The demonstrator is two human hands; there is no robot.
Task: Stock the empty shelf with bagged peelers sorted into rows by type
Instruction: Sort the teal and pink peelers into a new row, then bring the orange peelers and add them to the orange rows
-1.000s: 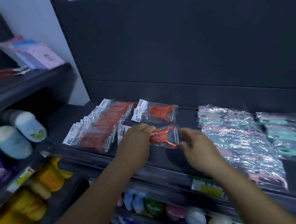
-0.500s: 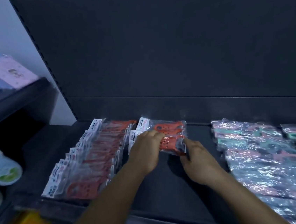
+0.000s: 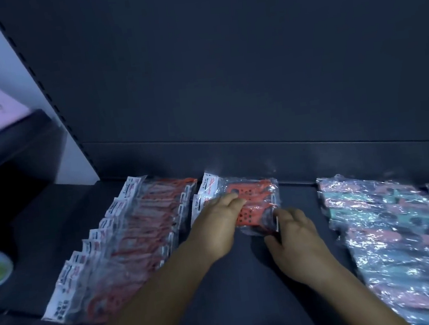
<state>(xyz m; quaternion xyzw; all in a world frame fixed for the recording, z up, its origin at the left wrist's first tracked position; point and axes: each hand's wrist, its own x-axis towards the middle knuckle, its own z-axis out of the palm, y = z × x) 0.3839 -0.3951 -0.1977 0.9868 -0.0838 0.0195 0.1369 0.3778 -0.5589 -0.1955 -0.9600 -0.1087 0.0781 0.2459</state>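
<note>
At twelve o'clock on the shelf, left hand and right hand are pinching an orange bagged peeler, starting row two. One orange row is lying finished at nine; pastel bags are waiting at three.

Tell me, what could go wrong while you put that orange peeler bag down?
1. The orange peeler bag lies partly on the one behind it; being slick plastic, it may slide forward when the left hand and right hand let go.
2. The finished orange row sits close by the left arm, which could knock it crooked.
3. The loose pink and green bags beside the right arm could get dragged.
</note>
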